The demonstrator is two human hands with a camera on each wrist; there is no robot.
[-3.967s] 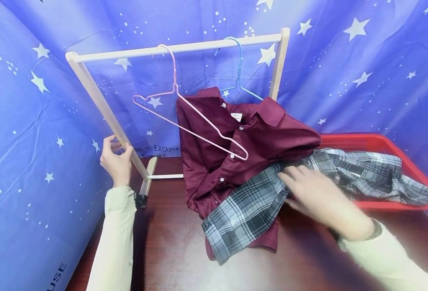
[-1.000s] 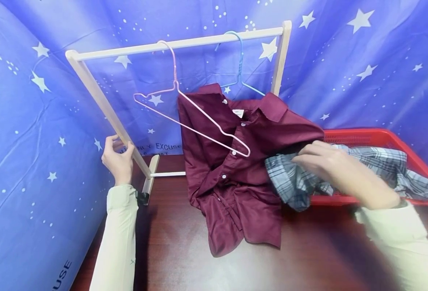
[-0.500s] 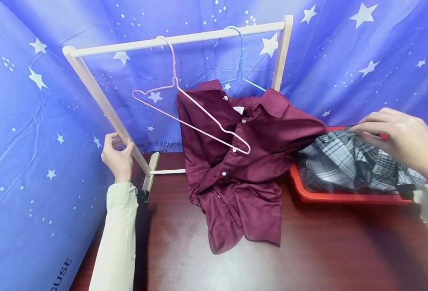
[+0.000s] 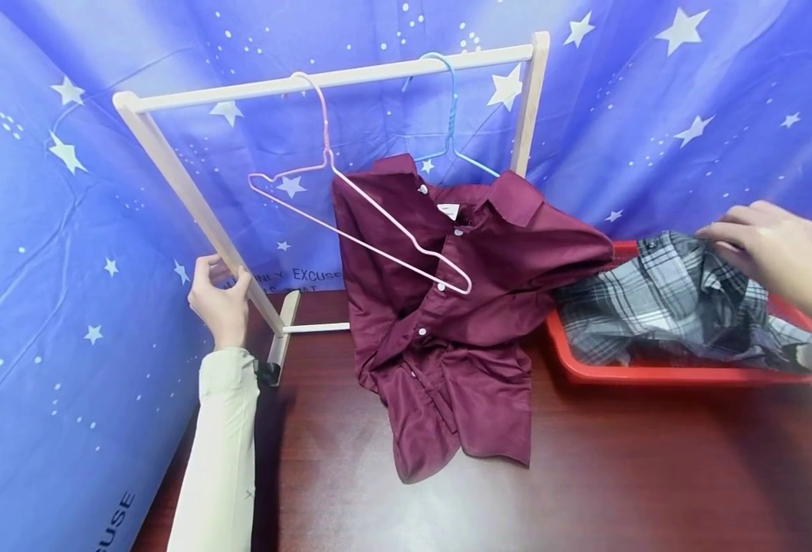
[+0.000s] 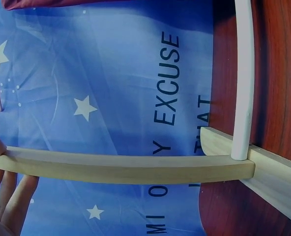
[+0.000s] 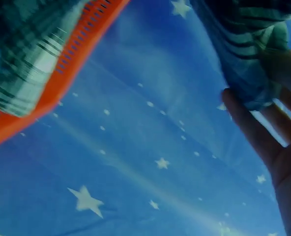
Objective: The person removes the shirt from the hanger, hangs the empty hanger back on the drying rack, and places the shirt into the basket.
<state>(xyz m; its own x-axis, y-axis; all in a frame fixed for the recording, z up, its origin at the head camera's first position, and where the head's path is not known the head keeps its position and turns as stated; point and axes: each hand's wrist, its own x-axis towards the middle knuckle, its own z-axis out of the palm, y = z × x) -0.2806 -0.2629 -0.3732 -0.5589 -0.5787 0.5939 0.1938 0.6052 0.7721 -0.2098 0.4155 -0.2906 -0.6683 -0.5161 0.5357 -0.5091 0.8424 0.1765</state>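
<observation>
My left hand [image 4: 221, 299] grips the left upright [image 4: 195, 203] of a small wooden clothes rack, thumb on one side and fingers on the other in the left wrist view. On the right, my right hand [image 4: 778, 249] pinches a bit of a grey plaid shirt [image 4: 654, 295] over the red basket [image 4: 619, 374]; in the right wrist view the held cloth [image 6: 248, 69] bunches between thumb and fingers. A maroon shirt [image 4: 440, 391] hangs from a blue hanger [image 4: 452, 115], its collar tilted. In front of it hangs a bare pink hanger [image 4: 360, 241].
The rack's top bar [image 4: 240, 92] carries both hanger hooks, and a lower rail [image 4: 316, 328] runs behind the maroon shirt near the dark red tabletop [image 4: 626, 475]. A blue star-patterned curtain [image 4: 654, 100] surrounds the table at the back and left.
The plaid shirt's sleeve, earlier lying across the maroon shirt, has been pulled right and now lies heaped in the basket. My right hand has moved right with it; my left hand stays on the upright.
</observation>
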